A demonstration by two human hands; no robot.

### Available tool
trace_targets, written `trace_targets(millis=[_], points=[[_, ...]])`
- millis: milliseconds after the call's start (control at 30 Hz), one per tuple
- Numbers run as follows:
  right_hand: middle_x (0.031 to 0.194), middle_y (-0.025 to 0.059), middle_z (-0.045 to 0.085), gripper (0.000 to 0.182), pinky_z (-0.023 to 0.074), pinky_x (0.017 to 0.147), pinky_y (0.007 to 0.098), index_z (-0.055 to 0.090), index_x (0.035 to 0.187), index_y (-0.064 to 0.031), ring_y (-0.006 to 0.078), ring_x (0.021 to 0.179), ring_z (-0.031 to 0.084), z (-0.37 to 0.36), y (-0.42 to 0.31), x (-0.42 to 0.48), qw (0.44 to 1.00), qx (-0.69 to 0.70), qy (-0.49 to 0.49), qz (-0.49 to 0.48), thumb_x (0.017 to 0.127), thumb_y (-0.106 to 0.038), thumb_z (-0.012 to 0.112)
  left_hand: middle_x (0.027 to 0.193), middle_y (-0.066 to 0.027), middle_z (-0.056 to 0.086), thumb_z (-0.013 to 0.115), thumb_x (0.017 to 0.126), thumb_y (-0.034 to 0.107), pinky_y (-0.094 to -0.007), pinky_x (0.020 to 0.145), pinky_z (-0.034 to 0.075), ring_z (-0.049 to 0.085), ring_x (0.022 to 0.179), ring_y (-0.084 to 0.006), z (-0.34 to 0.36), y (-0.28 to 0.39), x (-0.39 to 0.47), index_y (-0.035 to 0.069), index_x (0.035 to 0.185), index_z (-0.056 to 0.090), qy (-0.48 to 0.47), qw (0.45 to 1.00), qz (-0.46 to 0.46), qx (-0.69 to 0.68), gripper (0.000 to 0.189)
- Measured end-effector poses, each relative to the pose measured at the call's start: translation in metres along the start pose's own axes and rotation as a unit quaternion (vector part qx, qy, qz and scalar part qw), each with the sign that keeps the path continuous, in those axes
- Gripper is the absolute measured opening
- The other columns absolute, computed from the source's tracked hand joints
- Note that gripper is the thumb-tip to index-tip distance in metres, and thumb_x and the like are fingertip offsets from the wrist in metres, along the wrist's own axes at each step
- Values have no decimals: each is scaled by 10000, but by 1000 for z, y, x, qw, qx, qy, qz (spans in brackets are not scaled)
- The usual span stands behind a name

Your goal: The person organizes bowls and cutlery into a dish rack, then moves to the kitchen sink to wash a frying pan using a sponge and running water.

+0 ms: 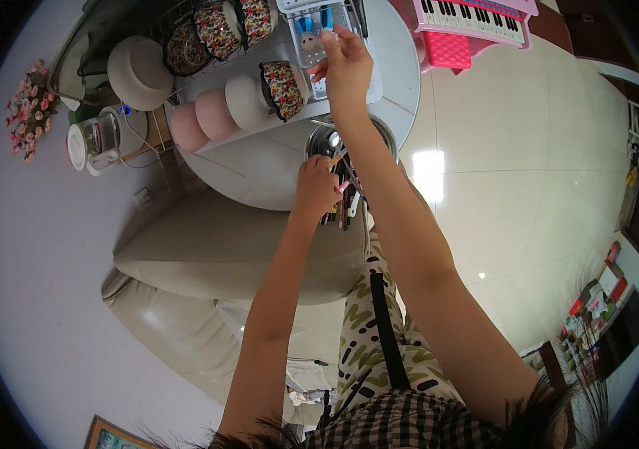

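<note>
Over the near rim of a shiny metal bowl, my left hand is curled around a bundle of slim utensils. A pink piece juts out by its thumb, and scissors blades seem to lie alongside. The utensils' ends stick out toward me past the bowl. Farther off, my right hand has its thumb and forefinger drawn together at a clear plastic cutlery basket. A blue item shows just beyond the thumb tip. Whether the fingers grip it is unclear. My right forearm covers part of the bowl.
On the round table, a dish rack holds pink bowls, white bowls and flower-patterned bowls. A glass jug stands at the left. A beige sofa is below the table; a pink toy piano stands at the upper right.
</note>
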State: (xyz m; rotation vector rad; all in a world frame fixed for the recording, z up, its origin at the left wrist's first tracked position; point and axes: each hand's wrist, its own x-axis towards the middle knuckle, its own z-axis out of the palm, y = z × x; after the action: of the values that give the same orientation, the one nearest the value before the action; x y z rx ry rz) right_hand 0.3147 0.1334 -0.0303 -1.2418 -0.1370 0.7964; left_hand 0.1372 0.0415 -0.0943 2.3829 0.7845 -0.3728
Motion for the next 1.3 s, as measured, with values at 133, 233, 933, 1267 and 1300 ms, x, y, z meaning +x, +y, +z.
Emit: trace_targets(millis=[133,233,933,1267,1300], points=[[846,121,598,460,413,360,233,345,1292,7,132,487,562,10,-2,0,998,-37,34,-35,887,-152,495,1126,-75,503,725,593,235,-420,922,337,410,1110,-284,0,-2,1,120,615,672,-9,1000,-17,-9,129],[774,83,600,478,406,376,229,340,1326,-58,110,513,558,3,-4,-15,999,-41,-5,-24,887,-161,496,1157,-94,493,724,604,226,-423,916,353,416,1104,-291,1,-3,-3,102,639,671,8,997,-42,-58,139],[646,24,554,335,431,450,222,559,891,-40,109,515,537,-137,115,-160,846,-78,-75,523,913,-348,428,1185,-167,436,664,685,221,-384,885,403,466,1044,-328,15,-34,-3,48,743,617,-33,950,-91,-297,189],[714,41,536,285,440,482,251,500,961,-25,128,553,529,-126,98,-156,857,-2,-66,511,927,-292,404,1102,-123,466,508,623,-101,-315,772,447,524,966,-265,11,-42,0,64,868,586,47,921,-112,-369,306],[703,38,533,282,414,457,245,499,957,-24,123,537,512,-129,90,-153,848,4,-69,525,925,-288,405,1085,-121,472,492,624,-115,-312,770,446,527,956,-262,10,-40,2,60,865,585,45,921,-114,-371,312]])
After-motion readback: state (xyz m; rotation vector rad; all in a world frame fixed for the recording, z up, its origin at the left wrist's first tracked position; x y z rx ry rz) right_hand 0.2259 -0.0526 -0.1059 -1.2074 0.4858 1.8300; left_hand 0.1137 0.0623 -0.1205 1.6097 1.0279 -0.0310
